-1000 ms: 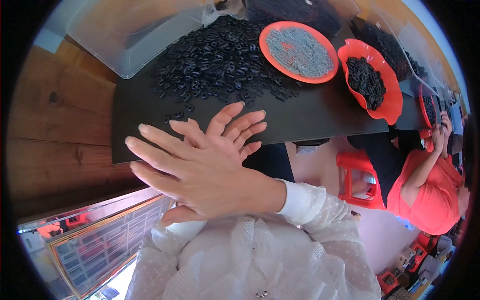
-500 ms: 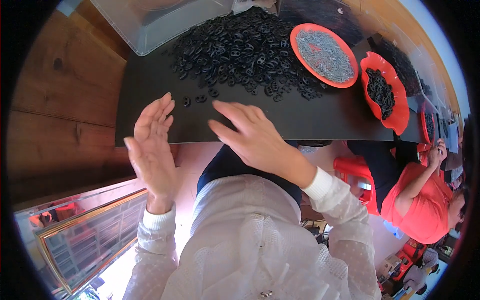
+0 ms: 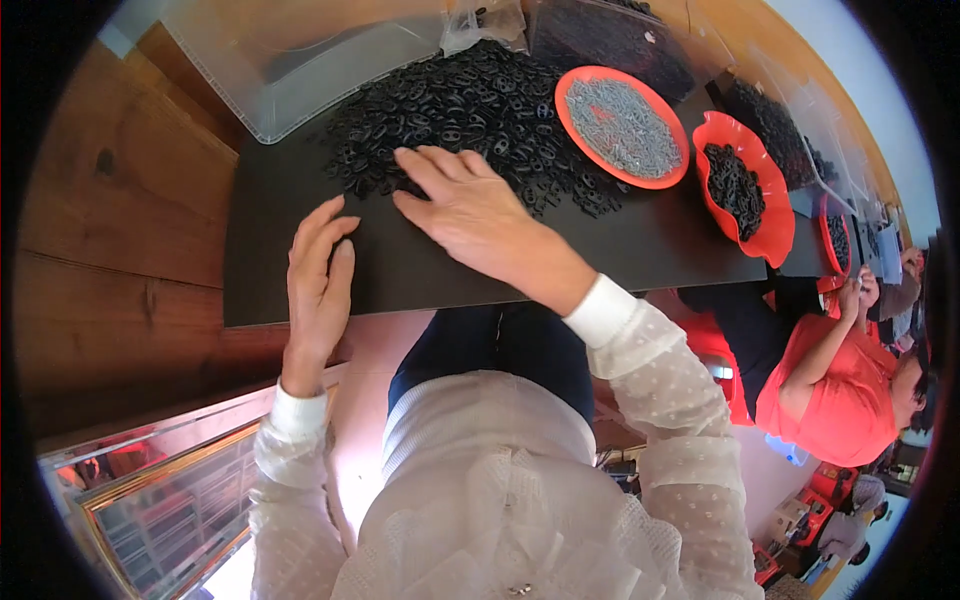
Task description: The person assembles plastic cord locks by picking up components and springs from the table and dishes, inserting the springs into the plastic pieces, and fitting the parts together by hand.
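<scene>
From the head view, I see my right hand (image 3: pixel 470 205) laid flat and open on the black tabletop (image 3: pixel 420 275), fingertips touching the near edge of the heap of black rings (image 3: pixel 460 100), gripping nothing; the palm-down spread looks suited to raking loose pieces toward me. My left hand (image 3: pixel 318 275) stands on its edge just beside it, fingers straight and together, empty, like a wall to stop pieces sliding off. The heap sits at the table's far side, against a clear bin (image 3: pixel 300 60). To its right, 1 orange dish (image 3: pixel 620 125) holds grey metal bits, and 1 further dish (image 3: pixel 745 190) holds black parts. A co-worker in an orange shirt (image 3: pixel 835 400) sits at right.
</scene>
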Motion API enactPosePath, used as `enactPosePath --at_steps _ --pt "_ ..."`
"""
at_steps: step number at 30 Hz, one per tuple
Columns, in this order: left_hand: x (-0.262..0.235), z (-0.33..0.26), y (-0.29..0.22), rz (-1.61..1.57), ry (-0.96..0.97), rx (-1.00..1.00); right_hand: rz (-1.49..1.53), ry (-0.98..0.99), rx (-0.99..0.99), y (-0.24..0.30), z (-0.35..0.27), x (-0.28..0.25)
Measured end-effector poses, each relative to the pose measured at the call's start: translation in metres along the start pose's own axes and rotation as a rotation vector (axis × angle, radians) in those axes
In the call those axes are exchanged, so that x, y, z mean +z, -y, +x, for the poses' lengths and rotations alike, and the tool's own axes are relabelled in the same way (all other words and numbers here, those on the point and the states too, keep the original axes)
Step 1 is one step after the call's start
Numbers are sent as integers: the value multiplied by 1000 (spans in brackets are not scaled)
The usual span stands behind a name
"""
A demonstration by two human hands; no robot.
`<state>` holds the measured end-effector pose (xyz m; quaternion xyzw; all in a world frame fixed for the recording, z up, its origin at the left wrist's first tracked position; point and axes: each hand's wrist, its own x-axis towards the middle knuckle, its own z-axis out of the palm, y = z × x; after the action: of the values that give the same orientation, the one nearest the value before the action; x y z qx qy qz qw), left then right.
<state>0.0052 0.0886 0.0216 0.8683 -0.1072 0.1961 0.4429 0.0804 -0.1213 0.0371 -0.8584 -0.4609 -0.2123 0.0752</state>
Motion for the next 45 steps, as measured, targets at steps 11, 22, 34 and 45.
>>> enactPosePath --at_steps 11,22,34,45 --pt "20 69 6 639 316 466 6 32 84 -49 -31 -15" --pt "49 105 28 660 150 431 -2 -92 202 -78 -24 -21" --pt "38 144 -6 -357 117 85 144 20 270 -47 -78 -39" --pt "76 143 5 -273 2 220 40 89 264 -48 -59 -29"
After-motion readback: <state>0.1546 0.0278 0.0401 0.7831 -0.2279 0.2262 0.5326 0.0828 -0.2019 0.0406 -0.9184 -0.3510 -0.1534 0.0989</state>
